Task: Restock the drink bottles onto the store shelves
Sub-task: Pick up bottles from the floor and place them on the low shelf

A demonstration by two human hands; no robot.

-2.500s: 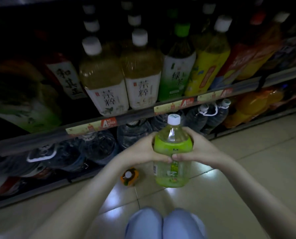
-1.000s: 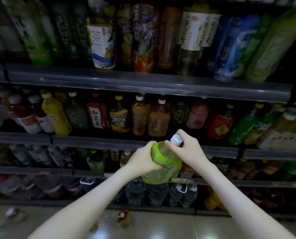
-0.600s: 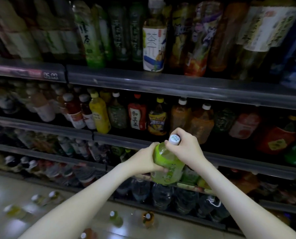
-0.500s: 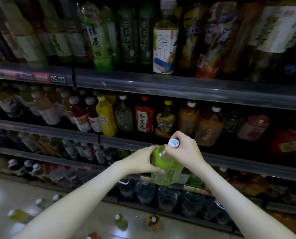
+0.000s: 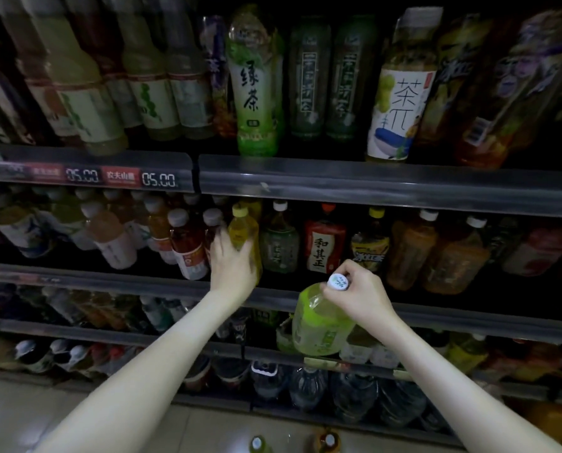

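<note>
We see the right hand (image 5: pixel 358 295) curled round the capped neck of the green bottle (image 5: pixel 319 325), which hangs near upright just below the middle shelf (image 5: pixel 109 282). Up and left, the left hand (image 5: pixel 232 259) touches a shelved yellow bottle (image 5: pixel 240 230). Blur hides whether it grips.

green-labelled bottle (image 5: pixel 319 325) | white cap, yellow-green drink | tilted, held by cap | before shelf rail (image 5: pixel 469 322)
</note>
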